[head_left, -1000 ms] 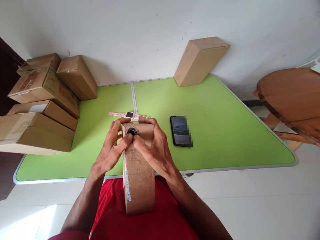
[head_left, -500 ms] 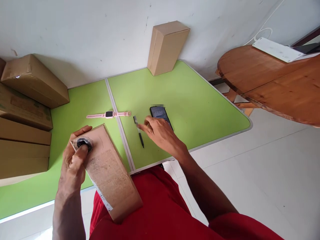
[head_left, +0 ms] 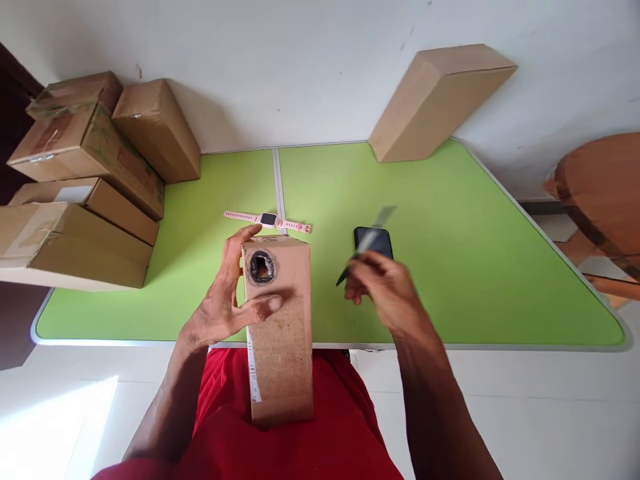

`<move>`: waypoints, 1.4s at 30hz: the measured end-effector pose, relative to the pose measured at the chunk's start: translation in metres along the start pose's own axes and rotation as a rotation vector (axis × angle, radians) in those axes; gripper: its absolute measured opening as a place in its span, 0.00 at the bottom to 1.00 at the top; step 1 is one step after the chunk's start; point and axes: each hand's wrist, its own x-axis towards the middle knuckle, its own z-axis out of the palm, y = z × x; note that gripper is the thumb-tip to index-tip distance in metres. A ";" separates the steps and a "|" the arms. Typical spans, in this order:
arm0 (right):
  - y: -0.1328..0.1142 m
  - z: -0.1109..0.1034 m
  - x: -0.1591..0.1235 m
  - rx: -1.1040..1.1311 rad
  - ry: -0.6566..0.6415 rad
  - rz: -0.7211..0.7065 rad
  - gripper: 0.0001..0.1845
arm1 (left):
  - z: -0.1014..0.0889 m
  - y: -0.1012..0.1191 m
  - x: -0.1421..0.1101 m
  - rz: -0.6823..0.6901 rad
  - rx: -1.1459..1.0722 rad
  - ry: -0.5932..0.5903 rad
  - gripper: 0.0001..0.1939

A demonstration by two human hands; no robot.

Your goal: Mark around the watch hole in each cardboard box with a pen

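My left hand (head_left: 235, 303) grips a narrow cardboard box (head_left: 281, 360), thumb across its front face and fingers round the far left edge. Near the box's top is a hole (head_left: 262, 268) ringed with dark scribbled marks. The box leans upright between the table edge and my lap. In my right hand (head_left: 383, 287) is a pen (head_left: 342, 275), its dark tip pointing down-left and its upper part smeared by motion. Behind that hand a black phone (head_left: 383, 241) lies on the table. A pink-strapped smartwatch (head_left: 269, 220) lies flat just beyond the box.
Several cardboard boxes (head_left: 120, 160) are stacked on the left of the green table (head_left: 325, 187). Another tall box (head_left: 425, 107) leans against the wall at the back right. A brown wooden table (head_left: 605, 193) stands beyond the right edge.
My right hand has picked up the pen from the table and lifted it. My left thumb has come out of the hole onto the box's face. The box is straighter, and my view has turned.
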 end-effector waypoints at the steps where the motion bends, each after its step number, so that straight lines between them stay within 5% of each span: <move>1: -0.012 -0.002 -0.007 0.142 0.066 -0.066 0.14 | 0.001 -0.001 0.002 0.011 -0.009 -0.011 0.54; 5: -0.065 0.017 -0.039 0.544 0.178 -0.434 0.03 | 0.005 0.000 0.008 0.029 0.004 -0.051 0.57; 8: -0.082 0.046 -0.052 0.413 0.164 -0.690 0.06 | 0.007 0.002 0.011 0.033 0.005 -0.073 0.55; 13: -0.074 0.072 -0.044 0.233 0.341 -1.063 0.13 | 0.011 0.001 0.014 0.080 0.009 -0.070 0.58; 23: -0.073 0.068 -0.046 0.146 0.342 -1.003 0.14 | 0.013 0.001 0.014 0.083 0.044 -0.069 0.56; 42: -0.063 0.051 -0.046 0.147 0.118 -1.016 0.17 | 0.016 0.005 0.015 0.020 -0.021 -0.050 0.55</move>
